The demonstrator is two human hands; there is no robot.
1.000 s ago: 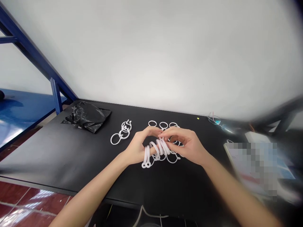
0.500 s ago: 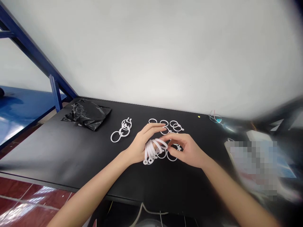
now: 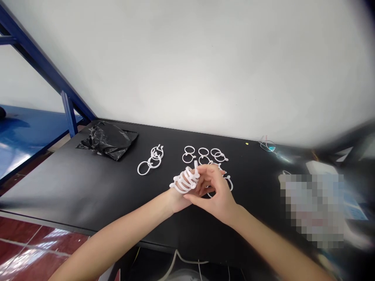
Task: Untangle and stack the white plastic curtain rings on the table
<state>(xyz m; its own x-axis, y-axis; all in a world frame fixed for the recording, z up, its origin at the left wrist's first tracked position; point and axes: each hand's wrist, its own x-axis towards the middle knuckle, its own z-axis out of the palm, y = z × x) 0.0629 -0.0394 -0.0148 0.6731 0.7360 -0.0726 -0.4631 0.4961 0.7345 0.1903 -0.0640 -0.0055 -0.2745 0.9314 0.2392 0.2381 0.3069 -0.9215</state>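
Note:
Several white plastic curtain rings [image 3: 185,182], with small eyelets, are strung around my left hand [image 3: 176,201]. Its fingers pass through them and are largely hidden behind my right hand [image 3: 219,195]. The right hand's fingers are bent together at the left fingertips, where one more white ring [image 3: 196,168] stands upright at the end of the row. Behind my hands, more rings [image 3: 194,150] lie on the black table [image 3: 117,195], and a few are partly covered by my right hand. A smaller group of linked rings [image 3: 150,165] lies to the left.
A crumpled black plastic bag [image 3: 113,140] lies at the back left. A pair of glasses [image 3: 268,146] rests at the back right, near a blurred-out package [image 3: 313,207]. The white wall [image 3: 205,70] rises behind the table, and a blue metal frame [image 3: 68,113] stands at left.
My left hand has turned over and its fingers have gone behind my right hand. The right hand has moved left and closer in. The rings have shifted with the left hand, uncovering more rings on the table.

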